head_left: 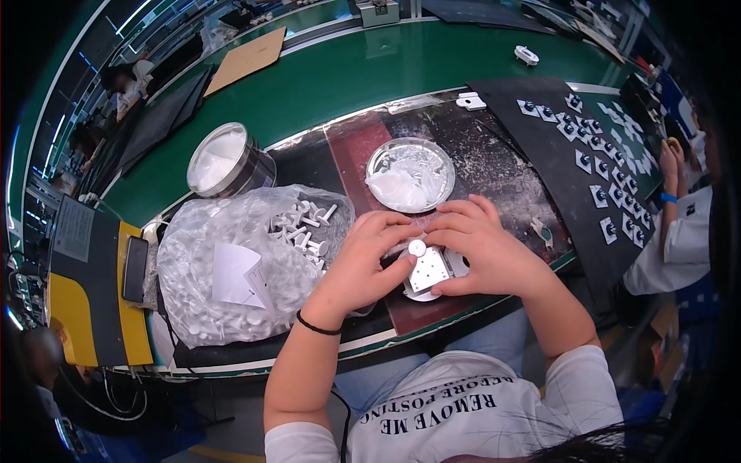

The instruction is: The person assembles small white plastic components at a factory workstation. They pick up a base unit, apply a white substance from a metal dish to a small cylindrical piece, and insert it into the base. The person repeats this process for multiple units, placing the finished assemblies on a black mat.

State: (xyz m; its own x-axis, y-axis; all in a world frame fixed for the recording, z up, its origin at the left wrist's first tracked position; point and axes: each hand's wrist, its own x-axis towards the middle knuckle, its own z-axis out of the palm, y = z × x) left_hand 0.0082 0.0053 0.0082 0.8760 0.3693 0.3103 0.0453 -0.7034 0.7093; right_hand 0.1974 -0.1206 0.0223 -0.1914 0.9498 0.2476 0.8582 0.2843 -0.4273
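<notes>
In front of me, both hands close around a white plate [432, 272] with small holes. A round white disc [417, 247] sits at its upper left corner. My left hand [363, 262] has its thumb against the plate's left edge, fingers curled over the far side. My right hand [490, 255] grips from the right, its thumb at the near corner and its fingers arched above. Part of a round, pale piece [419, 295] shows under the plate. Fingers hide the far edge. Just beyond lies a round metal tray [441, 202] holding a crumpled clear plastic bag [401, 189].
To the left, a big clear bag [193, 285] holds white mushroom-shaped plastic pieces [297, 228], a paper slip [238, 278] on top. Behind it stands a metal tin [255, 171]. A phone [135, 268] rests on a yellow-grey machine [96, 285]. Rightward, a black mat [532, 139] carries small assemblies; a co-worker [679, 224] sits beyond.
</notes>
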